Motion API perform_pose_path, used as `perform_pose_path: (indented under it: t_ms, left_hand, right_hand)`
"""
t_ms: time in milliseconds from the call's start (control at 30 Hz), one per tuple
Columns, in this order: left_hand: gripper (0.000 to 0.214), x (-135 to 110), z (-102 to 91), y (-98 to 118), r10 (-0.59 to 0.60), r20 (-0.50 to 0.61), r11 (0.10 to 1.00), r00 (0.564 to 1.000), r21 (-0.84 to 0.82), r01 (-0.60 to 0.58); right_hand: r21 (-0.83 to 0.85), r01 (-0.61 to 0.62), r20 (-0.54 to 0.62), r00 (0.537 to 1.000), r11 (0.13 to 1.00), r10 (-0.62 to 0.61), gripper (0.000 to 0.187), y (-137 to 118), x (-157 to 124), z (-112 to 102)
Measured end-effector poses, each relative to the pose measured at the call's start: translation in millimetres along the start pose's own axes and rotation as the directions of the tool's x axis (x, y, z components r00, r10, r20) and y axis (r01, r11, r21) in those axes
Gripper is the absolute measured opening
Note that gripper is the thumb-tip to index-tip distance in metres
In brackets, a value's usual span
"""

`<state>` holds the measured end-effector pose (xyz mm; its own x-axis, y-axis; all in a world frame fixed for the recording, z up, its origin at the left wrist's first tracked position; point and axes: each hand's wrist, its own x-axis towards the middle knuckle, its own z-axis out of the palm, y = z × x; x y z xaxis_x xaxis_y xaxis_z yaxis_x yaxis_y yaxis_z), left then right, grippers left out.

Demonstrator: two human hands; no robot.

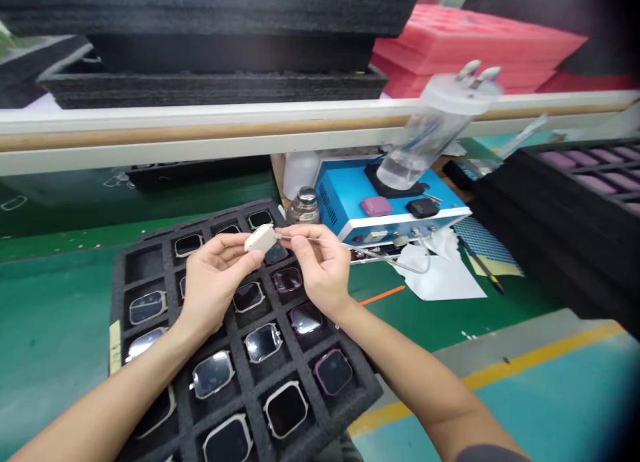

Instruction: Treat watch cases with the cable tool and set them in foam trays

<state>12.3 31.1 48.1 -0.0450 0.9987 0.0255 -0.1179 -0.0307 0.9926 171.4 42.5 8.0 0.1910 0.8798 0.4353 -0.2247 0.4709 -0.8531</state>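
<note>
Cream-white rounded-square watch case [261, 238] sits pinched between the thumb and fingertips of our left hand [213, 282], raised in the air just above the far half of the black foam compartment tray [120, 275]. Our right hand [320, 269] is closed in a fine grip on a thin metal probe [330, 241], whose tip meets the right edge of the case; a slim clear tube runs off from the probe's rear end, away from the tray to its right. Below both hands, the tray's square pockets each hold one glossy dark-faced watch body, some rimmed in silver and some in purple, lying flat and apart from one another. The tray rests on a green bench mat [50, 315]. Just beyond the tray's far right corner stands a small glass bottle with a metal cap [303, 207], and right of that a blue metal control box [350, 202] that carries a clear plastic cylinder [430, 132], tilted. A white paper sheet [440, 275] lies on the mat right of the tray, in front of the box. Well to the tray's right stands a second stack of black foam trays [550, 229].
</note>
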Motion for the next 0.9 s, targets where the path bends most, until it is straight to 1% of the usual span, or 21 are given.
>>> perform_pose_path:
  t_ms: [367,700,900]
  left_hand:
    - [0.035,2.0,3.5,4.0,-0.002,-0.022,0.999,1.0,0.036,0.002]
    - [0.035,2.4,3.7,2.4,-0.005,-0.005,0.999,1.0,0.035,0.006]
    - [0.036,2.4,2.8,1.4,0.001,0.004,0.999,1.0,0.054,-0.001]
  right_hand:
    - [0.003,0.015,0.024,1.0,1.0,-0.015,0.016,-0.5,2.6,-0.4]
    - [0.006,0.017,0.02,1.0,1.0,-0.017,0.016,-0.7,2.7,-0.5]
    - [-0.017,0.005,0.022,1.0,1.0,-0.005,0.02,-0.3,3.3,-0.9]
